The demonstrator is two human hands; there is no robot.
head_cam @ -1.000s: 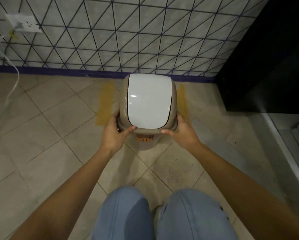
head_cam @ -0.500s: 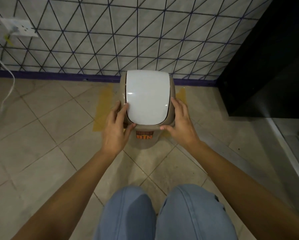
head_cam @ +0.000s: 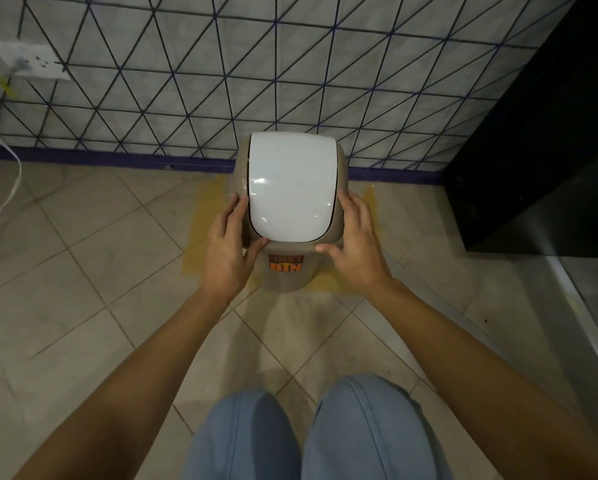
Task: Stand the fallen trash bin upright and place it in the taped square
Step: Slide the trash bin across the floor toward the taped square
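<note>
The beige trash bin (head_cam: 288, 280) stands upright against the base of the tiled wall, its white swing lid (head_cam: 290, 188) facing up and an orange "BIN" label on its front. It sits inside the yellow taped square (head_cam: 200, 230), whose tape shows on the left, right and front of it. My left hand (head_cam: 226, 251) lies flat against the left side of the lid rim, thumb on the front edge. On the right side, my right hand (head_cam: 356, 244) rests with fingers straightened and thumb at the front rim.
A black cabinet (head_cam: 540, 161) stands close on the right. A wall socket (head_cam: 30, 60) with a white cable (head_cam: 10, 195) hangs at the far left. My knees in blue jeans (head_cam: 311, 434) fill the bottom. A pale raised ledge (head_cam: 588, 313) runs along the right.
The bin has shifted away from me, closer to the wall, into the square. My fingers have gone from curled under the lid rim to straightened along its sides.
</note>
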